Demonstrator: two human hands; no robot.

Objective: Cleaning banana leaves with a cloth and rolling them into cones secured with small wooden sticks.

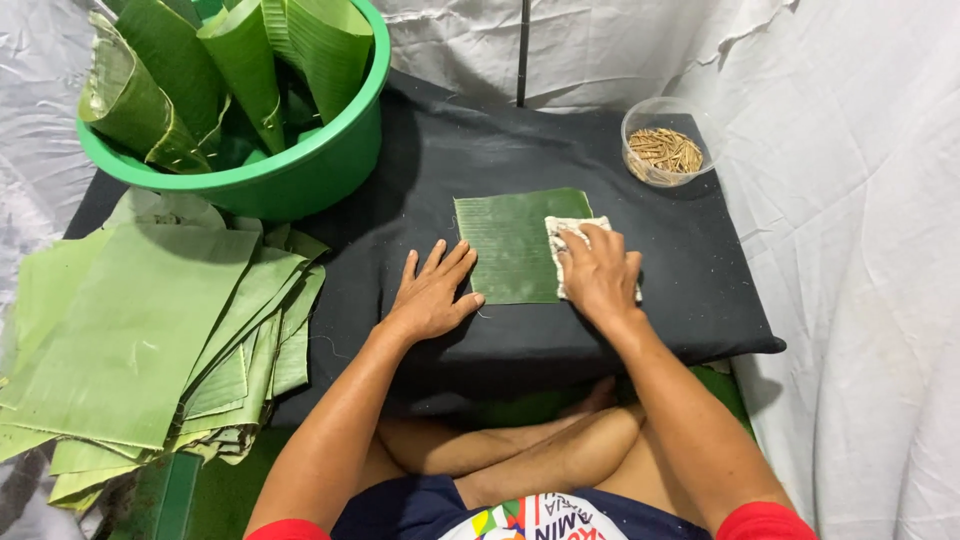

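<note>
We see a square-cut banana leaf piece (512, 245) lying flat on the black padded board (690, 290), with a pale cloth (570, 232) pressed onto its right edge under the fingers of the right hand (598, 275), which curl down over the cloth and hold it against the leaf. The left hand (432, 293) rests flat on the board just beside the leaf's lower left corner, fingers spread wide and holding nothing, the thumb tip nearly touching the leaf's edge. By our reading, the wiping of this one piece is under way: the cloth covers only the right strip, and the broad green face to the left of the right fingertips lies uncovered. Beyond the left fingers a thick stack of flat cut leaves (140, 340) spills off the board's left edge, and a green basin (300, 170) of rolled leaves stands past it at the far left corner. Beyond the right fingers, near the far right corner, sits a clear bowl of small sticks (667, 152). Bare black board lies open ahead of both hands and to the right of the cloth; white sheeting (860, 200) closes in the far and right sides.
</note>
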